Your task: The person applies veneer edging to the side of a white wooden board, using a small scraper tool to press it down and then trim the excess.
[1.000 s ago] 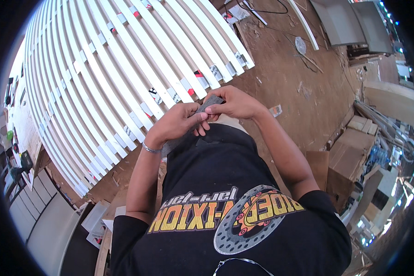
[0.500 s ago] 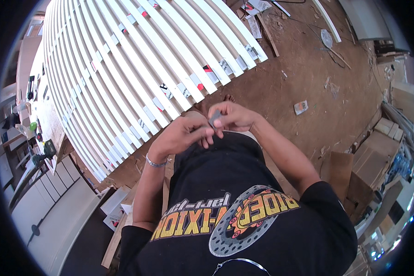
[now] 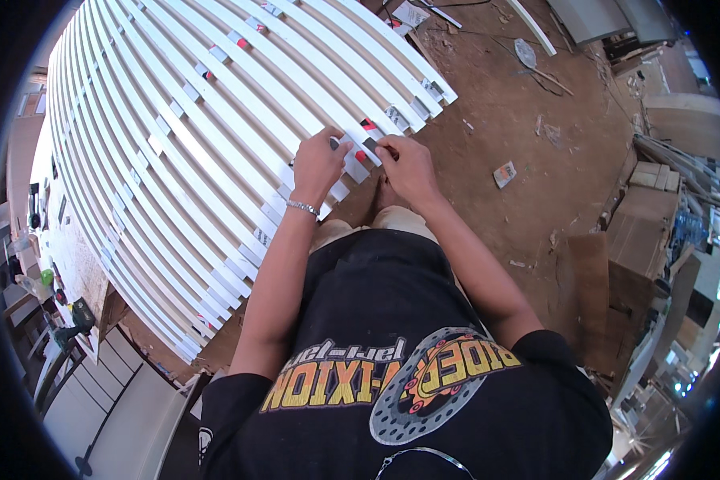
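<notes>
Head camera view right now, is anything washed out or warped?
In the head view, the white slats look nearly washed out and bow, likely from the fisheye lens; in the same view, black fills the corners, bright glare specks break up the clutter at lower right, and the black shirt shows fairly sharp.

Brown floor (image 3: 520, 232) around and ahead of a cardboard box (image 3: 640, 232). Left of the box and slightly ahead of it, a small printed card (image 3: 504, 174), flat on the ground. Well ahead of the box and leftward, a crumpled clear plastic bag (image 3: 525, 53), a thin stick (image 3: 554, 83) and a long white strip (image 3: 534, 29). Just beyond the box, pale wood blocks (image 3: 654, 175); right of it, bluish plastic bottles (image 3: 688, 229). Far left of the box, a dark power drill (image 3: 78, 314) and a pale worktable (image 3: 80, 268).
</notes>
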`<state>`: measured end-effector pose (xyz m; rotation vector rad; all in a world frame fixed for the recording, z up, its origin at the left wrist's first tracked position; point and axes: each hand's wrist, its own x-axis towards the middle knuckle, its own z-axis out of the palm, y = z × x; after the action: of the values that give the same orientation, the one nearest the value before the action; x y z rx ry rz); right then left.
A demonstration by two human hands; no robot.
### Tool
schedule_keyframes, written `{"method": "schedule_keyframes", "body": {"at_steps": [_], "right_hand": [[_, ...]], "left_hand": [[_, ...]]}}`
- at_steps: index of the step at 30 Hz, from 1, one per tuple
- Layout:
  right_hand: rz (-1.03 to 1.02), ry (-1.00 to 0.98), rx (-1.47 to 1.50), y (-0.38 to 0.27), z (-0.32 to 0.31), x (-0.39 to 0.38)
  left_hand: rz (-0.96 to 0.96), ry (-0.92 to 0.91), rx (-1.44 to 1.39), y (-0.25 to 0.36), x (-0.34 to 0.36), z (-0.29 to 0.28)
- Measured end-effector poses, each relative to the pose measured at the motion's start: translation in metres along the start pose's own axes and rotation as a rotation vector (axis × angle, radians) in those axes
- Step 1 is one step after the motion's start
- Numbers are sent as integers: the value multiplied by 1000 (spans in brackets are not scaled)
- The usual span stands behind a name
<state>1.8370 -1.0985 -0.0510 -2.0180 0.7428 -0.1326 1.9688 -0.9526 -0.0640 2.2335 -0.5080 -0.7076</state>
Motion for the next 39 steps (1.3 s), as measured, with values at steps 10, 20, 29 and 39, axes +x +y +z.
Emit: {"method": "schedule_keyframes", "body": {"at_steps": [10,20,29,39], "right_hand": [[-245,83,-370,-16,36,10],[11,-15,-101,-3,30,-48],[-62,-8,-81,4,31,-43],[-62,121,-73,17,48,-55]], "left_hand": [[-50,-93,91,-4,12,-15],[60,67,-44,3,-9,-36],[253,63,162,-3,8,-19],[321,-42,264,-7,20,-24]]}}
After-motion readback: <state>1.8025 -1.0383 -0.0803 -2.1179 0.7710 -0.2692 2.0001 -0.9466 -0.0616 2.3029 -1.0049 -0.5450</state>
